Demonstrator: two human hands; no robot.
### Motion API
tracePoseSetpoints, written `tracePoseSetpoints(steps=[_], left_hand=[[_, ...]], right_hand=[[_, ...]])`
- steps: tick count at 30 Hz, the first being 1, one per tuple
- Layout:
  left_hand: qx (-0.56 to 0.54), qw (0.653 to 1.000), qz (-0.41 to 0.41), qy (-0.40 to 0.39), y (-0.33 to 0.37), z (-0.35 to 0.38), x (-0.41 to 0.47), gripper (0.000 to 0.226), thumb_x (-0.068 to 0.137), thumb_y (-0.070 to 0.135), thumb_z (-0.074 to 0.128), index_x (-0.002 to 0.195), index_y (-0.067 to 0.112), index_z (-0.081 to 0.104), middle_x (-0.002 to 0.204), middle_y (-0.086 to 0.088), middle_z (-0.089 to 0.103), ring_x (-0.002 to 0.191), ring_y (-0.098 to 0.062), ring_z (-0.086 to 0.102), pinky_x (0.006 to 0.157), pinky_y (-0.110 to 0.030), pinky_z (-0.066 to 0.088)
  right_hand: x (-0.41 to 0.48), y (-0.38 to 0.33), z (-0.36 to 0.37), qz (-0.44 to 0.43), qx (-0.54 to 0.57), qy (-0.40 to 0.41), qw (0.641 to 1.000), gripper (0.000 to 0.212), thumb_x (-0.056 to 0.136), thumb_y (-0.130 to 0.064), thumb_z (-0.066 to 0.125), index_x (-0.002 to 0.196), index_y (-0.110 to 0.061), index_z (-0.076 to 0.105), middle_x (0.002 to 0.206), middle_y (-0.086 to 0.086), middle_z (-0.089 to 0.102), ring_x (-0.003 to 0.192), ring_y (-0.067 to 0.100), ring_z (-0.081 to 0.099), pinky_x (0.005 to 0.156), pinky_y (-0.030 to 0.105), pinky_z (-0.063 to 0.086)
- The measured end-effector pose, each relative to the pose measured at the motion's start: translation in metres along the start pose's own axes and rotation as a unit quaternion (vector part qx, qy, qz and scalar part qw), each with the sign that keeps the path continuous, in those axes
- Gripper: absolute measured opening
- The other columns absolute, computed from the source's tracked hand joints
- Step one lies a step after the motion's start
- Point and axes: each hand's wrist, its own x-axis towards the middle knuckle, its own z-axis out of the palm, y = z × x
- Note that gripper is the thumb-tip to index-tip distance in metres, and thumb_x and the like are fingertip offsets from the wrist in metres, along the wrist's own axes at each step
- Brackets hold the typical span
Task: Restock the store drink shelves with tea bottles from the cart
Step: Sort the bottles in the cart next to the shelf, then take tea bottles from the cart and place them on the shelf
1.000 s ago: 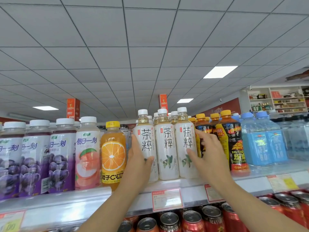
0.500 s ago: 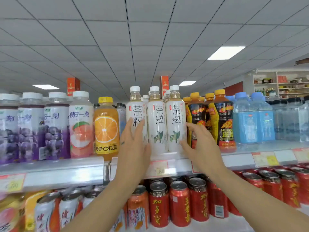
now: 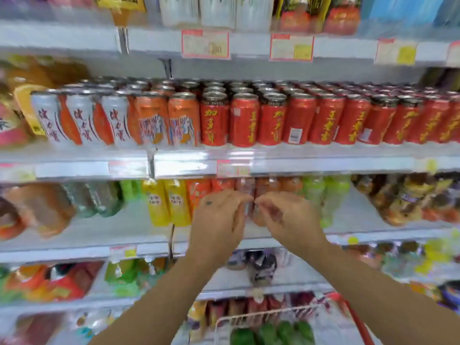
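Note:
The white-labelled tea bottles (image 3: 216, 9) stand on the top shelf, only their lower parts in view. My left hand (image 3: 219, 217) and my right hand (image 3: 286, 215) hang side by side in front of the third shelf, fingertips almost touching. Both are empty, with fingers bent and loosely apart. Behind them stand blurred orange and clear bottles (image 3: 249, 192). At the bottom edge is the cart's white wire basket (image 3: 261, 316) with green-capped bottles (image 3: 271, 332) inside and a red frame bar (image 3: 358, 322).
Red cans (image 3: 298, 120) and orange and white cans (image 3: 119, 120) fill the second shelf. Yellow bottles (image 3: 166, 202) and green bottles (image 3: 323, 195) flank my hands on the third shelf. Lower shelves hold more drinks. Price tags (image 3: 205, 44) line the shelf edges.
My view has swung down from the top shelf to the lower shelves and the cart. Both hands have left the white tea bottles and dropped to the third shelf, drawing close together.

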Motion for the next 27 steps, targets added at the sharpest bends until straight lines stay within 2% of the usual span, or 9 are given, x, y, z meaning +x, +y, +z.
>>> tracePoseSetpoints(steps=[4, 6, 8, 11, 16, 19, 21, 24, 27], left_hand=[[-0.028, 0.990, -0.088, -0.109, 0.003, 0.027, -0.075, 0.023, 0.088, 0.016, 0.050, 0.102, 0.022, 0.067, 0.095, 0.007, 0.069, 0.087, -0.013, 0.064, 0.080, -0.026, 0.044], [-0.045, 0.980, -0.122, -0.148, 0.005, 0.035, -0.109, 0.023, 0.086, 0.015, 0.052, 0.102, 0.022, 0.068, 0.095, 0.008, 0.070, 0.082, -0.014, 0.066, 0.077, -0.026, 0.047], [-0.063, 0.971, -0.148, -0.177, 0.007, 0.040, -0.139, 0.023, 0.086, 0.013, 0.053, 0.101, 0.021, 0.068, 0.095, 0.007, 0.070, 0.079, -0.015, 0.067, 0.072, -0.029, 0.052], [-0.085, 0.952, -0.205, -0.212, 0.008, 0.047, -0.185, 0.023, 0.091, 0.013, 0.051, 0.105, 0.020, 0.068, 0.096, 0.006, 0.069, 0.075, -0.017, 0.065, 0.068, -0.033, 0.053], [-0.114, 0.914, -0.281, -0.271, 0.018, 0.068, -0.257, 0.022, 0.096, 0.017, 0.049, 0.111, 0.022, 0.065, 0.107, 0.007, 0.066, 0.092, -0.013, 0.062, 0.074, -0.026, 0.046], [-0.113, 0.890, -0.313, -0.311, 0.024, 0.089, -0.297, 0.024, 0.096, 0.019, 0.047, 0.113, 0.025, 0.063, 0.113, 0.011, 0.064, 0.098, -0.011, 0.061, 0.081, -0.028, 0.049], [-0.118, 0.868, -0.337, -0.344, 0.029, 0.108, -0.323, 0.027, 0.095, 0.017, 0.047, 0.117, 0.025, 0.061, 0.115, 0.009, 0.063, 0.102, -0.012, 0.060, 0.082, -0.028, 0.048], [-0.147, 0.833, -0.357, -0.395, 0.035, 0.137, -0.358, 0.031, 0.094, 0.013, 0.049, 0.122, 0.021, 0.058, 0.119, 0.006, 0.060, 0.108, -0.012, 0.056, 0.089, -0.026, 0.043], [-0.160, 0.817, -0.348, -0.432, 0.040, 0.167, -0.387, 0.037, 0.092, 0.010, 0.052, 0.129, 0.016, 0.053, 0.125, -0.003, 0.054, 0.115, -0.019, 0.052, 0.099, -0.033, 0.041]], right_hand=[[-0.082, 0.007, 0.017, 0.113, -0.012, -0.118, 0.986, 0.014, 0.081, -0.017, 0.062, 0.092, -0.023, 0.070, 0.074, -0.009, 0.068, 0.064, 0.011, 0.061, 0.060, 0.027, 0.053], [-0.116, 0.007, 0.021, 0.202, -0.017, -0.190, 0.961, 0.015, 0.086, -0.017, 0.060, 0.098, -0.023, 0.069, 0.078, -0.009, 0.067, 0.071, 0.014, 0.062, 0.067, 0.031, 0.054], [-0.148, 0.008, 0.025, 0.252, -0.031, -0.245, 0.936, 0.018, 0.089, -0.019, 0.057, 0.103, -0.024, 0.067, 0.073, -0.013, 0.061, 0.074, 0.015, 0.061, 0.069, 0.029, 0.051], [-0.196, 0.012, 0.036, 0.305, -0.057, -0.282, 0.908, 0.019, 0.089, -0.017, 0.058, 0.105, -0.022, 0.067, 0.071, -0.010, 0.060, 0.074, 0.020, 0.063, 0.066, 0.029, 0.047], [-0.281, 0.019, 0.055, 0.415, -0.029, -0.330, 0.847, 0.022, 0.090, -0.018, 0.054, 0.107, -0.025, 0.065, 0.080, -0.007, 0.060, 0.076, 0.014, 0.055, 0.066, 0.026, 0.039], [-0.324, 0.027, 0.059, 0.457, -0.020, -0.374, 0.807, 0.026, 0.090, -0.020, 0.054, 0.115, -0.025, 0.061, 0.096, -0.002, 0.066, 0.089, 0.020, 0.062, 0.072, 0.028, 0.046], [-0.351, 0.037, 0.063, 0.476, -0.003, -0.403, 0.782, 0.031, 0.089, -0.020, 0.056, 0.120, -0.024, 0.058, 0.099, -0.004, 0.066, 0.084, 0.018, 0.062, 0.073, 0.030, 0.049], [-0.393, 0.057, 0.074, 0.482, 0.006, -0.451, 0.751, 0.041, 0.090, -0.024, 0.059, 0.130, -0.022, 0.051, 0.110, -0.002, 0.065, 0.098, 0.017, 0.060, 0.087, 0.030, 0.046], [-0.431, 0.075, 0.089, 0.482, 0.014, -0.498, 0.720, 0.050, 0.089, -0.029, 0.059, 0.137, -0.023, 0.044, 0.123, 0.002, 0.060, 0.111, 0.021, 0.056, 0.094, 0.031, 0.043]])
